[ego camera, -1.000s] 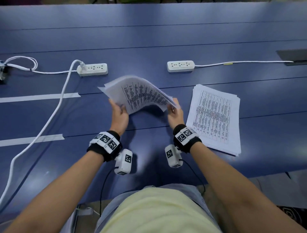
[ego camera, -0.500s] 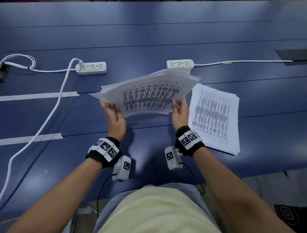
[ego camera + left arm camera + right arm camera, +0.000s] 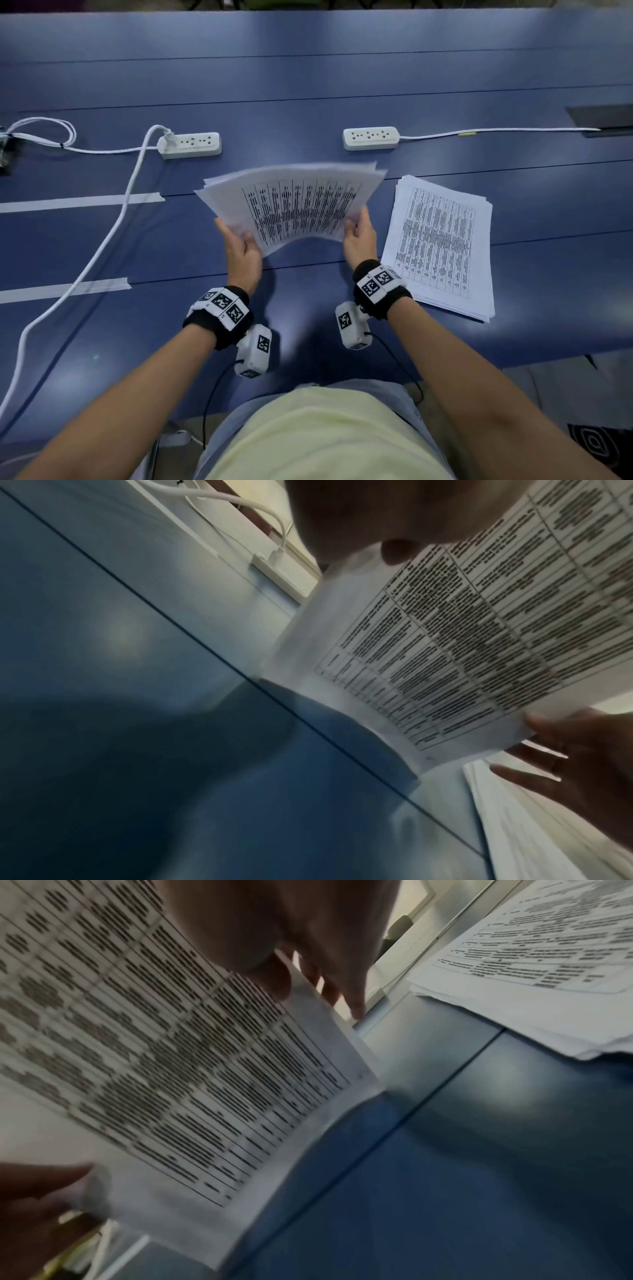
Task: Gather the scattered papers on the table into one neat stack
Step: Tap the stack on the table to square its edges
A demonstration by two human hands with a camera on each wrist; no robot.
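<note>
A bundle of printed sheets [image 3: 294, 202] hangs above the blue table [image 3: 308, 78], bowed upward in the middle. My left hand [image 3: 239, 245] pinches its near left corner and my right hand [image 3: 358, 233] pinches its near right corner. The left wrist view shows the bundle [image 3: 479, 631] with my thumb [image 3: 399, 551] on its top. From the right wrist, the bundle [image 3: 171, 1056] is seen with my thumb [image 3: 270, 980] on top and fingers behind. A second stack of printed papers [image 3: 442, 246] lies flat on the table just right of my right hand, also in the right wrist view [image 3: 534, 969].
Two white power strips lie beyond the papers, one at the left [image 3: 190, 144] and one at the right [image 3: 371, 137]. A thick white cable [image 3: 102, 236] curves down the left side. Tape strips [image 3: 78, 200] mark the table at left. A dark panel [image 3: 603, 118] sits far right.
The held bundle has swung from tilted left to lying across between both hands, then lowered slightly toward me. The stack on the table has not moved.
</note>
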